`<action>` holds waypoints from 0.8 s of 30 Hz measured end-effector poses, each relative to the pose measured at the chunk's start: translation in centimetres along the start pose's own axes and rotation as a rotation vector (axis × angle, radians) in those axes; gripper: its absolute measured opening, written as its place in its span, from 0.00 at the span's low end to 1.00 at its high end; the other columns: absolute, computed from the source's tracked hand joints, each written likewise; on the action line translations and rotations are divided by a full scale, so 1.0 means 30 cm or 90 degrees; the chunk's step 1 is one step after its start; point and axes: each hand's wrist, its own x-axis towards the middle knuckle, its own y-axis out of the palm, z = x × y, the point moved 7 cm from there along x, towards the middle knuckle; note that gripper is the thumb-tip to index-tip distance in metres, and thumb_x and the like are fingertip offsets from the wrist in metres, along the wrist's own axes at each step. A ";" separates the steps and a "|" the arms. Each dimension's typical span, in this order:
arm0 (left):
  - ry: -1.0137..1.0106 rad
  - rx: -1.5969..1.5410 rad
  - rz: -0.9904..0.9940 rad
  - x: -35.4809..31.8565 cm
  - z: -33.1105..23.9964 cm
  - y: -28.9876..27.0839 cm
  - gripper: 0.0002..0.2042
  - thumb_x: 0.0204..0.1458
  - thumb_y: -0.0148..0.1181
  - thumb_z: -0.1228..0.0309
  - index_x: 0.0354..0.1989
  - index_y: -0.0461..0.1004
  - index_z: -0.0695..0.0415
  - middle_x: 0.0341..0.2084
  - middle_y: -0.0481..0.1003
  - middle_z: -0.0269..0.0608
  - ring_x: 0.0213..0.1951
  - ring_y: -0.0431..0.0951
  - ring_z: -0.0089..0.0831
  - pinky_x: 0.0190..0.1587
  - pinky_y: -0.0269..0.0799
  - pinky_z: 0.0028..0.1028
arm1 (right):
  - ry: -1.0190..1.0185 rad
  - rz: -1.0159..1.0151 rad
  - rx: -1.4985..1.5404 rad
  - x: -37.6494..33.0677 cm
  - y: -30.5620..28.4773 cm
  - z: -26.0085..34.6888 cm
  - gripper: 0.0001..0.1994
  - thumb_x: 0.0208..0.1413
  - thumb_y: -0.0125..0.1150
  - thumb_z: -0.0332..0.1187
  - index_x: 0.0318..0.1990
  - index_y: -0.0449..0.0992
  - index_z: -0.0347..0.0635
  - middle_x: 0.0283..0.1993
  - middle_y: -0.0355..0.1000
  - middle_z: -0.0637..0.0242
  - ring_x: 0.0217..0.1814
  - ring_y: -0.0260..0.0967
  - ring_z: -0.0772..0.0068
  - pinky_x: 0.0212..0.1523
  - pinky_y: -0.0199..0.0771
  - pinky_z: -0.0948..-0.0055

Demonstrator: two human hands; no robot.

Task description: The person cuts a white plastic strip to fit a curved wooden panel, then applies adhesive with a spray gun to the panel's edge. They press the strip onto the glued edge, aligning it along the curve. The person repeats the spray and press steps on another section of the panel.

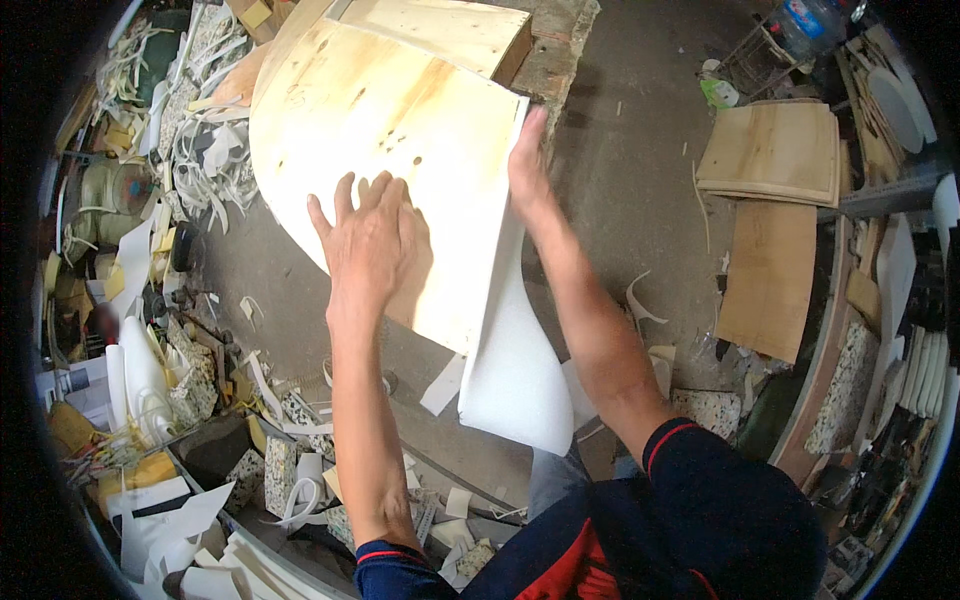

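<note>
A large curved plywood panel [400,150] lies before me, pale and knotted, with a rounded left side and a straight right edge. Along that right edge hangs a sheet of white foam [515,360], its lower end drooping free toward my legs. My left hand [372,235] rests on the panel's face with its fingers spread. At the upper right corner, my right hand [528,160] is pressed against the foam along the edge, palm inward and fingers stretched out; it looks slightly blurred.
Another wooden piece [440,30] stands behind the panel on a worn bench [560,60]. Foam offcuts [215,150] heap up at the left. On the right floor lie stacked plywood pieces [770,150] and a brown board [768,280]. A large water bottle [805,28] stands at the far right.
</note>
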 end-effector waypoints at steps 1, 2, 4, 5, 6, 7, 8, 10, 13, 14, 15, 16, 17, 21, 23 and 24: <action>-0.013 -0.007 0.017 0.024 0.014 0.009 0.17 0.61 0.49 0.65 0.53 0.78 0.56 0.59 0.75 0.42 0.69 0.61 0.53 0.71 0.40 0.68 | -0.012 0.016 0.002 -0.003 0.006 0.018 0.50 0.65 0.13 0.69 0.75 0.29 0.26 0.80 0.28 0.36 0.83 0.28 0.45 0.81 0.29 0.55; 0.001 -0.013 0.012 0.036 0.003 0.023 0.17 0.61 0.49 0.65 0.52 0.77 0.57 0.59 0.75 0.42 0.69 0.61 0.53 0.71 0.40 0.69 | -0.025 0.025 -0.002 -0.004 -0.012 0.038 0.49 0.65 0.13 0.68 0.75 0.29 0.27 0.80 0.28 0.37 0.83 0.28 0.46 0.81 0.29 0.55; 0.020 -0.009 0.012 0.043 0.010 0.051 0.16 0.61 0.50 0.64 0.52 0.77 0.57 0.59 0.75 0.42 0.69 0.61 0.54 0.71 0.40 0.69 | -0.019 -0.064 -0.126 -0.094 0.049 0.001 0.46 0.68 0.14 0.63 0.75 0.28 0.26 0.80 0.23 0.36 0.83 0.21 0.43 0.81 0.24 0.55; 0.015 -0.015 0.015 0.038 0.020 0.064 0.16 0.61 0.51 0.64 0.52 0.77 0.58 0.59 0.75 0.42 0.69 0.61 0.54 0.71 0.40 0.69 | -0.052 -0.072 -0.163 -0.159 0.079 -0.039 0.45 0.69 0.15 0.63 0.75 0.27 0.27 0.80 0.23 0.37 0.84 0.20 0.44 0.81 0.24 0.55; 0.015 -0.022 0.017 0.032 0.020 0.073 0.16 0.61 0.51 0.64 0.52 0.77 0.58 0.59 0.75 0.43 0.69 0.61 0.54 0.71 0.40 0.69 | -0.086 -0.084 -0.203 -0.223 0.101 -0.075 0.44 0.69 0.17 0.62 0.75 0.27 0.28 0.80 0.23 0.38 0.84 0.20 0.45 0.81 0.24 0.55; 0.014 -0.026 0.017 0.036 0.020 0.059 0.16 0.60 0.51 0.64 0.52 0.77 0.58 0.60 0.75 0.43 0.69 0.61 0.54 0.71 0.40 0.69 | -0.159 -0.061 -0.219 -0.270 0.124 -0.104 0.44 0.70 0.19 0.63 0.76 0.27 0.31 0.81 0.25 0.41 0.84 0.22 0.49 0.81 0.26 0.55; 0.011 -0.017 0.032 0.038 0.021 0.062 0.18 0.62 0.49 0.63 0.54 0.77 0.57 0.60 0.75 0.42 0.69 0.61 0.53 0.71 0.39 0.68 | -0.102 -0.073 -0.211 -0.255 0.117 -0.107 0.44 0.69 0.18 0.63 0.76 0.27 0.29 0.80 0.23 0.38 0.84 0.20 0.46 0.81 0.23 0.54; 0.000 0.002 0.064 0.039 0.028 0.068 0.20 0.65 0.46 0.61 0.57 0.78 0.56 0.61 0.75 0.40 0.70 0.61 0.52 0.72 0.37 0.67 | 0.013 -0.094 -0.191 -0.194 0.099 -0.119 0.45 0.69 0.16 0.62 0.75 0.26 0.26 0.79 0.20 0.33 0.83 0.15 0.41 0.80 0.18 0.51; 0.003 -0.018 0.071 0.053 0.018 0.063 0.20 0.65 0.46 0.60 0.57 0.77 0.55 0.62 0.74 0.39 0.69 0.61 0.53 0.72 0.36 0.68 | 0.007 -0.145 -0.175 0.073 -0.005 -0.064 0.48 0.67 0.17 0.66 0.75 0.30 0.25 0.80 0.21 0.37 0.84 0.16 0.43 0.80 0.19 0.53; 0.000 -0.020 0.064 0.048 0.028 0.056 0.20 0.64 0.47 0.60 0.57 0.77 0.55 0.62 0.74 0.40 0.70 0.61 0.53 0.71 0.35 0.68 | -0.027 -0.132 -0.189 0.070 0.008 -0.060 0.47 0.68 0.17 0.65 0.75 0.29 0.25 0.80 0.21 0.37 0.84 0.16 0.44 0.80 0.19 0.54; 0.000 -0.031 0.055 0.050 0.026 0.066 0.20 0.64 0.47 0.61 0.57 0.77 0.55 0.62 0.74 0.40 0.70 0.60 0.54 0.71 0.35 0.68 | -0.061 -0.124 -0.210 0.062 -0.004 -0.079 0.47 0.68 0.17 0.64 0.75 0.29 0.26 0.80 0.21 0.37 0.84 0.16 0.44 0.80 0.19 0.54; 0.001 -0.042 0.046 0.052 0.019 0.071 0.20 0.64 0.47 0.61 0.57 0.77 0.56 0.62 0.74 0.40 0.70 0.60 0.54 0.71 0.35 0.69 | -0.096 -0.116 -0.232 0.049 -0.015 -0.099 0.46 0.68 0.17 0.64 0.75 0.29 0.26 0.80 0.21 0.37 0.84 0.16 0.45 0.81 0.19 0.54; -0.003 -0.052 0.047 0.056 0.006 0.077 0.19 0.63 0.48 0.62 0.57 0.77 0.56 0.62 0.73 0.41 0.70 0.59 0.54 0.71 0.35 0.69 | -0.129 -0.106 -0.251 0.037 -0.031 -0.132 0.46 0.69 0.17 0.63 0.75 0.29 0.26 0.80 0.21 0.38 0.84 0.16 0.45 0.81 0.19 0.55; -0.026 -0.064 0.057 0.039 0.026 0.085 0.19 0.60 0.50 0.65 0.57 0.76 0.57 0.63 0.72 0.43 0.71 0.58 0.56 0.71 0.36 0.70 | -0.195 -0.081 -0.271 0.035 -0.028 -0.168 0.44 0.70 0.17 0.61 0.75 0.28 0.27 0.80 0.20 0.39 0.84 0.15 0.47 0.81 0.20 0.56; -0.033 -0.063 0.061 0.029 0.046 0.088 0.19 0.60 0.50 0.66 0.58 0.76 0.57 0.64 0.72 0.43 0.71 0.58 0.56 0.71 0.36 0.71 | -0.129 -0.092 -0.224 0.114 -0.032 -0.163 0.43 0.70 0.17 0.61 0.75 0.28 0.28 0.80 0.20 0.39 0.84 0.15 0.47 0.81 0.20 0.57; -0.031 -0.064 0.060 0.024 0.048 0.085 0.20 0.60 0.49 0.66 0.58 0.75 0.57 0.64 0.72 0.42 0.71 0.58 0.57 0.71 0.37 0.71 | -0.095 -0.098 -0.201 0.150 -0.033 -0.149 0.43 0.70 0.17 0.60 0.75 0.28 0.28 0.80 0.19 0.39 0.84 0.15 0.48 0.81 0.20 0.57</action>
